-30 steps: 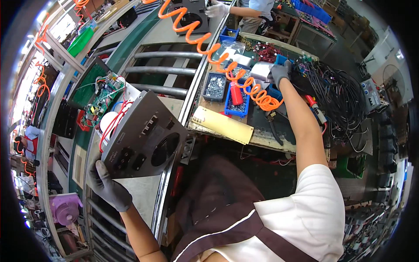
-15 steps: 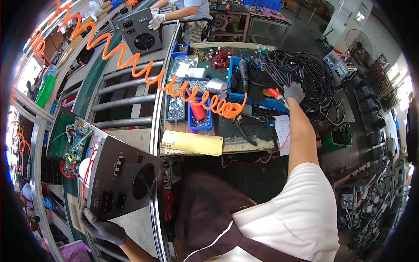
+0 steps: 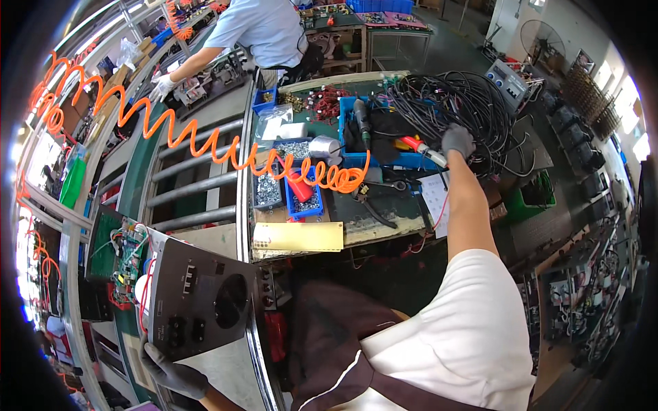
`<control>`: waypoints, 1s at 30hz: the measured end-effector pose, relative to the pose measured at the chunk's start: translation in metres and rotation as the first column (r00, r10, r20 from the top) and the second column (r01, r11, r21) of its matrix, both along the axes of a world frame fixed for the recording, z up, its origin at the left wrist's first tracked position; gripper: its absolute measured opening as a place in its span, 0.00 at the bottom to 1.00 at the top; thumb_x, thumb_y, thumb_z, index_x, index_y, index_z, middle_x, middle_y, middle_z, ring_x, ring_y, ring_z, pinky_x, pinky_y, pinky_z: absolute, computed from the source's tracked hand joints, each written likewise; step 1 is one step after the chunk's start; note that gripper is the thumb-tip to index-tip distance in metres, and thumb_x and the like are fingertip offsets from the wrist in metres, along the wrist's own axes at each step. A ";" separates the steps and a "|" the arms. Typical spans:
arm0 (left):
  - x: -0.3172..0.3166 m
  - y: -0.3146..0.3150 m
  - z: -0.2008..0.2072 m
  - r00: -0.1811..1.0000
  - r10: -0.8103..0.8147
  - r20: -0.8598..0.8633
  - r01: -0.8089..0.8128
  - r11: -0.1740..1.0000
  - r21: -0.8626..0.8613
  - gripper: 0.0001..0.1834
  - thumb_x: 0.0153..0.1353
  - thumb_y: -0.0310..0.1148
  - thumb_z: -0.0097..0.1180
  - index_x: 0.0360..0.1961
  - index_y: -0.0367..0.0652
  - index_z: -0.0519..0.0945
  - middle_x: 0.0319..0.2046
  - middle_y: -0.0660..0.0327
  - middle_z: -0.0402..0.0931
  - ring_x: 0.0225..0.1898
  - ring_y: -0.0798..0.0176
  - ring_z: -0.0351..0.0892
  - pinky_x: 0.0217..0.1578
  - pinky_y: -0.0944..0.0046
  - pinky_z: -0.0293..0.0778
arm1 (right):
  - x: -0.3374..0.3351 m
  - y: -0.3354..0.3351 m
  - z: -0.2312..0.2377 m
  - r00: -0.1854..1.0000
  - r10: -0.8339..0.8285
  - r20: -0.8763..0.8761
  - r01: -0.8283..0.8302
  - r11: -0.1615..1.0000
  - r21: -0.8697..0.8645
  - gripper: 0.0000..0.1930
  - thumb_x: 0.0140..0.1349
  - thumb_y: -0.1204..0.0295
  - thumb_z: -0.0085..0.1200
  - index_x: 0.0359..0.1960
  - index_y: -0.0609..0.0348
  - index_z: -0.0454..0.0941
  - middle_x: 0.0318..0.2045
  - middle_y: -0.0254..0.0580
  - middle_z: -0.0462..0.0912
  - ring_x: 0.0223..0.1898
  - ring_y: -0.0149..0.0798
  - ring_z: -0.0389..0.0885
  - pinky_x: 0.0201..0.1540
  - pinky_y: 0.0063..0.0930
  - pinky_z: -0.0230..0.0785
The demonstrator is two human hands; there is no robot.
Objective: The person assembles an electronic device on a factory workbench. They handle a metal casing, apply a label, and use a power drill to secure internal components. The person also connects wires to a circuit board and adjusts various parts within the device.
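Note:
At the lower left, a dark grey metal panel with a round opening and sockets stands tilted on the roller line. A green circuit board with wires is attached behind it. My left hand, in a grey glove, grips the panel's lower corner, with its thumb along the edge and other fingers partly hidden. Far to the right, my gloved right hand is closed at the edge of a large coil of black cables. Its fingertips are hidden among them. A red-handled tool lies just left of that hand.
An orange coiled hose crosses above the rollers to a power screwdriver. Blue bins of small hardware, a yellow card and pliers occupy the bench. A co-worker bends over another unit at the far left.
My view has shifted slightly; both hands keep nearly the same places, at the panel and the cables. The co-worker has leaned left, and the far panel they held upright now shows its inner parts.

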State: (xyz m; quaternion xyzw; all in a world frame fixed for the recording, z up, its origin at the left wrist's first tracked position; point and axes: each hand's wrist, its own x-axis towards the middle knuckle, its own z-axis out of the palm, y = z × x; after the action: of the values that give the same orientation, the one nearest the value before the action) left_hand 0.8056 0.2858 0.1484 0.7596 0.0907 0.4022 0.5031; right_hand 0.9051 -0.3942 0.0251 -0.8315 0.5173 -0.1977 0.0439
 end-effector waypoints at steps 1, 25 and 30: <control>0.002 -0.001 0.001 1.000 -0.002 0.002 0.002 1.000 0.020 0.19 0.67 0.38 0.42 0.47 0.33 0.74 0.43 0.56 0.73 0.43 0.64 0.72 0.48 0.65 0.69 | -0.016 -0.025 -0.021 0.995 -0.004 0.105 0.000 0.999 0.032 0.14 0.60 0.64 0.40 0.41 0.47 0.78 0.46 0.40 0.76 0.54 0.42 0.69 0.56 0.42 0.56; -0.025 0.002 0.015 0.999 0.044 0.028 -0.049 0.975 0.218 0.23 0.64 0.37 0.47 0.55 0.32 0.66 0.54 0.52 0.67 0.53 0.59 0.67 0.55 0.61 0.61 | -0.027 -0.032 0.201 0.872 0.398 -0.286 -0.475 0.831 -0.291 0.19 0.57 0.58 0.46 0.43 0.59 0.77 0.41 0.51 0.79 0.43 0.55 0.77 0.45 0.43 0.69; -0.054 0.008 0.000 0.990 0.139 0.019 -0.139 0.963 0.232 0.20 0.65 0.36 0.46 0.52 0.32 0.69 0.49 0.53 0.69 0.52 0.58 0.68 0.54 0.61 0.63 | -0.041 -0.053 0.132 0.695 0.403 -0.595 -0.374 0.910 0.179 0.14 0.42 0.65 0.56 0.29 0.59 0.83 0.37 0.54 0.81 0.40 0.50 0.81 0.42 0.34 0.73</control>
State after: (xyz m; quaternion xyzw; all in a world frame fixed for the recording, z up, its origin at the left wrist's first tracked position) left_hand 0.7514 0.2941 0.1482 0.8047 0.0954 0.4452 0.3810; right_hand 0.8645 -0.4468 0.1573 -0.9384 0.3195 0.1116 -0.0693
